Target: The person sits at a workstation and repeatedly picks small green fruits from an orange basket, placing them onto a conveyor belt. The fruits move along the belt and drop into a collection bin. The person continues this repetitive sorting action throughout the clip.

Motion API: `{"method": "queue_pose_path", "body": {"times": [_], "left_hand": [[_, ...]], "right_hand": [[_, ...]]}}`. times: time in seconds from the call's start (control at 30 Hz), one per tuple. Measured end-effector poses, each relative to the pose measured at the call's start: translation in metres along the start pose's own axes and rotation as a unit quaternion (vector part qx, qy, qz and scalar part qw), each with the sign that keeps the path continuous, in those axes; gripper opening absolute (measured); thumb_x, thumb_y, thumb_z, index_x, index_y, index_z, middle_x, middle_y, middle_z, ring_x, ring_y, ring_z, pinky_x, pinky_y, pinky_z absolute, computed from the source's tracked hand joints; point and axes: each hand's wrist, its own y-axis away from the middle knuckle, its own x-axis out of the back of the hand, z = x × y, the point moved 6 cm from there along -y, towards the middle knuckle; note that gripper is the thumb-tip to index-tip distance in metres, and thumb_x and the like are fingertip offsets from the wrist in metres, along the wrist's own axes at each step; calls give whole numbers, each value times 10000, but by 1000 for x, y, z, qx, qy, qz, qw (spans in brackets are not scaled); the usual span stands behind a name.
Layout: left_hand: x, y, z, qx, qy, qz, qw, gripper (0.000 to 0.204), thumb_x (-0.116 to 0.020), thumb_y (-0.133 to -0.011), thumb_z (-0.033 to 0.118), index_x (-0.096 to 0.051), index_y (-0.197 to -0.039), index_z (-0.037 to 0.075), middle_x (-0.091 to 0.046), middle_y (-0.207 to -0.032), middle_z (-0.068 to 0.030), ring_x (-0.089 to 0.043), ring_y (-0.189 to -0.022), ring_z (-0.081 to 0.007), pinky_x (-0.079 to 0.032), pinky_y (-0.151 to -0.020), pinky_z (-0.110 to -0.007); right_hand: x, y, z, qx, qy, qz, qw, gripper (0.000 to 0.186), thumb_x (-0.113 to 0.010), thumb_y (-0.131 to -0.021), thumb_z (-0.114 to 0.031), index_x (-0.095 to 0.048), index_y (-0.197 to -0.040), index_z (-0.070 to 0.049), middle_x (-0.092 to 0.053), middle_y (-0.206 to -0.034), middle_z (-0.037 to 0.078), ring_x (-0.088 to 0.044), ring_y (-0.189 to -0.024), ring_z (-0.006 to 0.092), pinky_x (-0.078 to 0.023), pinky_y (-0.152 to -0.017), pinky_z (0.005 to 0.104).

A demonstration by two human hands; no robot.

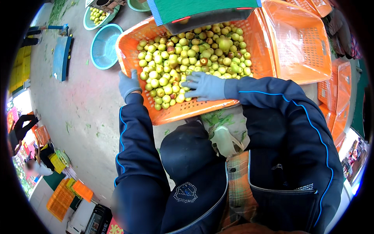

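Observation:
An orange plastic crate (183,111) in front of me holds a heap of small green and reddish fruits (187,58). My left hand (128,84), in a blue-grey glove, grips the crate's left rim. The right hand (204,86), gloved the same, lies flat on the fruits near the crate's front edge with its fingers spread. Both arms wear dark blue sleeves with light blue piping.
An empty orange crate (300,43) stands to the right, with more orange crates (335,93) beyond it. A light blue basin (104,46) and a green basin with fruits (95,17) sit on the concrete floor at left. A green chute (202,9) overhangs the crate's far side. People stand at far left.

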Motion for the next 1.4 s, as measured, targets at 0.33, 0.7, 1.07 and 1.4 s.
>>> {"method": "queue_pose_path", "body": {"times": [0.33,0.7,1.07,1.4], "left_hand": [[-4,-2,-5,-11,8,7,1000,504,-635,-866,437,-518,-1132,25,-662,-988,-275,-630,-925,-462,-488,-791,-509],[-3,-2,-3,-8,1,9,1000,472,-637,-858,449,-526,-1065,40,-663,-959,-272,-626,-911,-471,-486,-771,-520],[-5,-2,-1,-16,20,2,1000,458,-634,-861,449,-528,-1055,48,-672,-931,-263,-642,-891,-454,-493,-763,-516],[-7,-6,-11,3,22,-5,1000,496,-614,-884,480,-517,-1074,33,-673,-939,-272,-648,-896,-450,-498,-767,-520]], "right_hand": [[0,6,51,-55,130,-98,985,301,-678,-802,-328,-631,-1086,-240,-478,-1343,97,-416,-1282,402,-402,-982,598],[29,71,144,-221,242,-54,943,328,-661,-826,-299,-639,-1145,-230,-522,-1343,69,-413,-1317,323,-315,-1104,561],[47,138,105,-354,261,-89,894,387,-699,-803,-284,-615,-1170,-195,-557,-1272,88,-474,-1238,332,-307,-1075,548],[-3,4,2,-29,-4,-103,994,296,-622,-819,-173,-627,-1115,-177,-577,-1166,71,-571,-1084,264,-488,-882,405]]}}
